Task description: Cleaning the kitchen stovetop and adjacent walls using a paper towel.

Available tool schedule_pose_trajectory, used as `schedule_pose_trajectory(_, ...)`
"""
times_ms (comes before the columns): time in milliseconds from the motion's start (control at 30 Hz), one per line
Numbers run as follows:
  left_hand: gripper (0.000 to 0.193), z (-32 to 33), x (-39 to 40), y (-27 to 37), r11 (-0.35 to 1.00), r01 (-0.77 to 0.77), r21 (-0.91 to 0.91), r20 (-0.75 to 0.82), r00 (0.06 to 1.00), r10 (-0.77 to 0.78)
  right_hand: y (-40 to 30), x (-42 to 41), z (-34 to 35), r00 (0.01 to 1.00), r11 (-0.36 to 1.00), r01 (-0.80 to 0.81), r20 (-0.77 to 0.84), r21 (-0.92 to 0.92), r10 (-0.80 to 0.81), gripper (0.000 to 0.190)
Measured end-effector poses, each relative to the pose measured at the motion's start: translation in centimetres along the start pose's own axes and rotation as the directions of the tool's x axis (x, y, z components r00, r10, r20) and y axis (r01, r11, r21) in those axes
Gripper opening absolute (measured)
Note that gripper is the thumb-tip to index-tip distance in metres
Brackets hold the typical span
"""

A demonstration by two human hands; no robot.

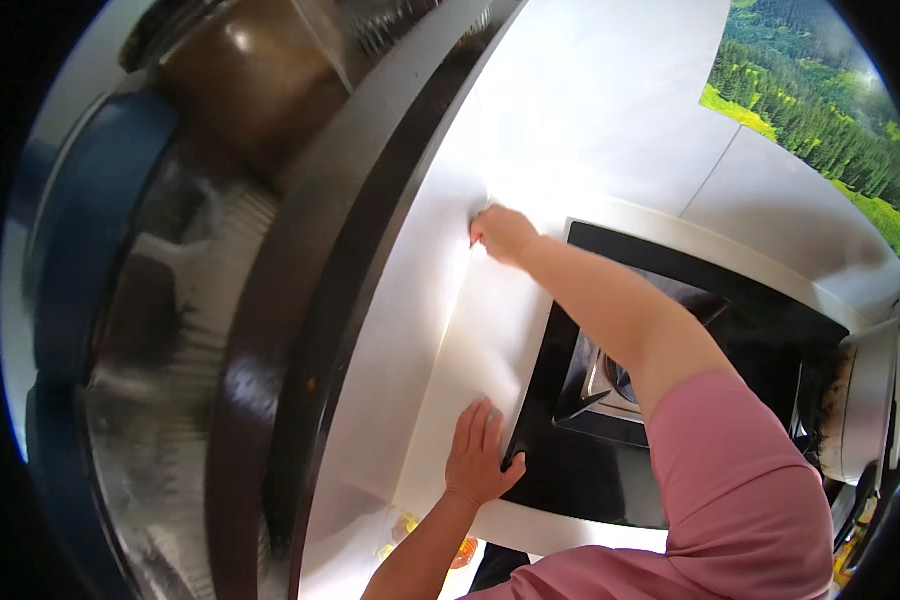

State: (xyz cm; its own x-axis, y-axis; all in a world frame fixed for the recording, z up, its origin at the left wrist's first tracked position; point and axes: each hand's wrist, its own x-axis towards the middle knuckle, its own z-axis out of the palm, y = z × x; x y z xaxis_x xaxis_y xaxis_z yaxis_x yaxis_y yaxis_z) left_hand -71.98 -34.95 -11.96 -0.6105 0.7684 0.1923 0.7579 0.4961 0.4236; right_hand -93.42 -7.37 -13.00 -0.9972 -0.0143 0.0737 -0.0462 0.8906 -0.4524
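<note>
My left hand (478,459) rests palm down on the white countertop (442,442), fingers spread, its thumb by the edge of the black glass gas hob (577,480). Farther along, my right hand (504,234) is at the back corner, where the countertop meets the white side wall (397,330). Its fingers are curled in. Whether anything small is inside that hand is hidden. My right forearm crosses above the hob, and a pink sleeve (727,450) covers the upper arm. Part of a burner (619,379) with a square metal surround shows beneath the arm.
A range hood (300,315) with a dark edge looms close on the left. To the right, a light-coloured pot (859,405) with brown stains stands on the hob. The back wall bears a forest picture (817,112). Orange and yellow patterns (465,553) show below the counter's front edge.
</note>
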Motion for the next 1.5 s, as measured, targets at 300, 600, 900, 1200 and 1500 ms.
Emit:
schedule_pose_trajectory(300,0.063,-0.1,-0.2,-0.2,1.0,0.026,-0.004,0.024,0.999,-0.025,-3.7,-4.7,-0.7,0.959,0.973,0.122,0.228,0.195,-0.166,0.021)
schedule_pose_trajectory(600,0.062,0.1,-0.1,-0.2,1.0,0.02,0.005,0.035,0.999,-0.02,7.9,-1.1,-6.8,0.966,0.963,-0.24,0.063,-0.124,0.25,0.018)
schedule_pose_trajectory(900,0.062,0.0,-0.6,-0.4,1.0,-0.011,-0.009,-0.045,0.999,0.01,4.5,-5.5,-5.2,0.91,0.99,0.062,0.415,-0.124,-0.005,0.025)
schedule_pose_trajectory(1200,0.066,0.3,-1.1,-0.5,0.997,0.021,-0.073,-0.052,0.998,-0.025,-4.5,-12.0,-1.6,0.832,0.988,0.152,0.542,-0.02,-0.117,0.025)
schedule_pose_trajectory(1500,0.072,0.1,-0.9,-0.4,0.999,0.024,-0.04,-0.051,0.998,-0.026,-1.4,-7.9,-4.7,0.876,0.58,-0.437,0.47,0.688,0.103,0.027)
